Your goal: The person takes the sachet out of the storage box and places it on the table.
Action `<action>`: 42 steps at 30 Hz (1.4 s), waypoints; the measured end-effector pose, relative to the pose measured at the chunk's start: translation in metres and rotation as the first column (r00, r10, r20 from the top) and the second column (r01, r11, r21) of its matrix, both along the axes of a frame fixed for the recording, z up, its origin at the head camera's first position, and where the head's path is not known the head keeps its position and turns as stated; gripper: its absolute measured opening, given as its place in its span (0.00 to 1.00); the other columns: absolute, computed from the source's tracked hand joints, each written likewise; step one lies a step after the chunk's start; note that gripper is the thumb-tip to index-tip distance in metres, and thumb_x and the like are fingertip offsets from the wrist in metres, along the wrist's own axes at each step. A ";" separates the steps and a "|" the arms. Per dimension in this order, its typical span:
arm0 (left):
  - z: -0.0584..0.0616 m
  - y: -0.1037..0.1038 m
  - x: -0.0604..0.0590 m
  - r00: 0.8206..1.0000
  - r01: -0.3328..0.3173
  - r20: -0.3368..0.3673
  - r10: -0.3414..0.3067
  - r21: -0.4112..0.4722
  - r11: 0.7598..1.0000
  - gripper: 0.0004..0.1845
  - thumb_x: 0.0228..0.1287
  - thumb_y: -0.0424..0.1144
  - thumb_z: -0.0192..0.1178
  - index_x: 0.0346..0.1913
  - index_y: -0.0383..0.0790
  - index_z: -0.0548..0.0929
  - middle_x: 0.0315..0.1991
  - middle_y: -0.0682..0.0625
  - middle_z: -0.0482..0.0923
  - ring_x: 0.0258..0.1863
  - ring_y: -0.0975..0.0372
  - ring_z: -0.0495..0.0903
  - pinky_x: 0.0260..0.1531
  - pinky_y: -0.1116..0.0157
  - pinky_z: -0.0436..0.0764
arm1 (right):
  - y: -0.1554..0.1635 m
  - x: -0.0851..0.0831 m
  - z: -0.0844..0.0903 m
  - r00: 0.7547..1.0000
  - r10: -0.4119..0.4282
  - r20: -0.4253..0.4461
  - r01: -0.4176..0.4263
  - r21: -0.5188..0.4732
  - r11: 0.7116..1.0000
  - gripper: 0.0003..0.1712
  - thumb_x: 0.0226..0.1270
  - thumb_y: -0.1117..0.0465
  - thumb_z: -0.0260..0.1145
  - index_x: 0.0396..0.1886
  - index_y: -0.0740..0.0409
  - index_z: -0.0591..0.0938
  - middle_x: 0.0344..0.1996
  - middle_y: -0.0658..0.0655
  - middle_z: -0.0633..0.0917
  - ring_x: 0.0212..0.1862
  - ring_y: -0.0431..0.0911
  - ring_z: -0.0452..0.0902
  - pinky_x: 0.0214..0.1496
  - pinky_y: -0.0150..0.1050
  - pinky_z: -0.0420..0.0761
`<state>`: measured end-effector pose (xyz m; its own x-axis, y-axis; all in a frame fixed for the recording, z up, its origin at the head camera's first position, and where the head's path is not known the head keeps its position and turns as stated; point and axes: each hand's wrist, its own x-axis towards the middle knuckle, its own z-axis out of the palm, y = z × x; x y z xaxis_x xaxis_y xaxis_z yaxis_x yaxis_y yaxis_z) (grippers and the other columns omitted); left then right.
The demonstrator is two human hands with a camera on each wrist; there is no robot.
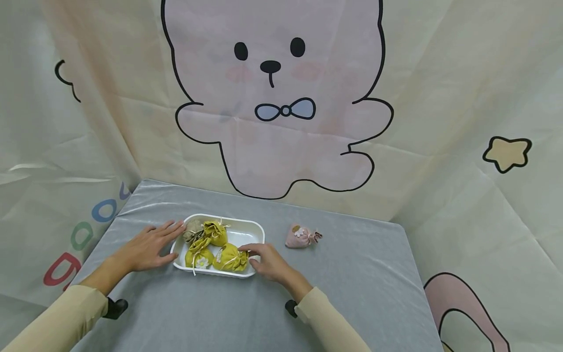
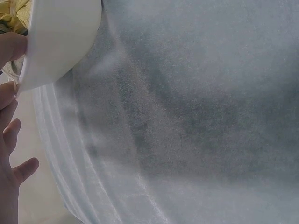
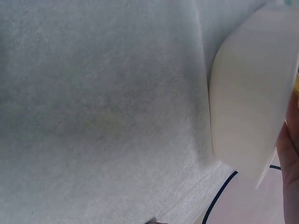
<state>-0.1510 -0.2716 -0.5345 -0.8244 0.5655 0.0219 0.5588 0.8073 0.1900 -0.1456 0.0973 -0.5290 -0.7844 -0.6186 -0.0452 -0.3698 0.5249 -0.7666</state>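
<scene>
A white tray (image 1: 242, 238) holds several small drawstring pouches. At its back left is a beige pouch (image 1: 191, 229), with a yellow pouch (image 1: 216, 234) beside it. In front lies another yellow pouch (image 1: 200, 259) with a white flower. My left hand (image 1: 149, 247) touches the tray's left rim with its fingers spread and fairly straight. Over the right rim, my right hand (image 1: 269, 262) pinches the gathered end of the front right yellow pouch (image 1: 229, 259) between thumb and fingers. In the right wrist view only the tray's outer wall (image 3: 252, 88) and part of this hand show.
Right of the tray, a pink pouch (image 1: 299, 237) with a white flower lies on the grey cloth-covered table (image 1: 211, 313). Behind the table hangs a pale curtain (image 1: 422, 98) printed with a large bear. A black wrist strap part (image 1: 115, 309) shows below the left sleeve.
</scene>
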 end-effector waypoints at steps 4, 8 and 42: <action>-0.001 0.000 0.000 1.000 0.005 -0.005 -0.005 0.002 1.000 0.41 0.63 0.55 0.62 0.73 0.36 0.67 0.72 0.38 0.64 0.69 0.42 0.66 0.55 0.37 0.69 | -0.001 0.001 -0.002 1.000 0.013 -0.018 -0.013 -0.021 1.000 0.23 0.64 0.76 0.64 0.58 0.59 0.83 0.53 0.52 0.86 0.54 0.39 0.81 0.60 0.35 0.75; -0.003 0.001 0.000 1.000 0.011 -0.017 -0.010 0.011 1.000 0.41 0.63 0.54 0.63 0.73 0.36 0.67 0.72 0.38 0.64 0.69 0.42 0.66 0.54 0.38 0.69 | -0.002 0.001 -0.002 1.000 0.016 -0.016 -0.017 -0.027 1.000 0.22 0.64 0.76 0.64 0.57 0.60 0.83 0.52 0.53 0.86 0.54 0.39 0.80 0.60 0.34 0.75; -0.004 -0.001 -0.001 1.000 0.011 -0.011 -0.011 0.011 1.000 0.40 0.64 0.53 0.62 0.74 0.36 0.66 0.73 0.38 0.64 0.69 0.41 0.66 0.55 0.38 0.69 | -0.011 0.002 -0.001 0.998 -0.057 -0.011 0.057 -0.045 0.997 0.11 0.67 0.70 0.66 0.47 0.59 0.87 0.44 0.51 0.87 0.49 0.37 0.82 0.56 0.33 0.78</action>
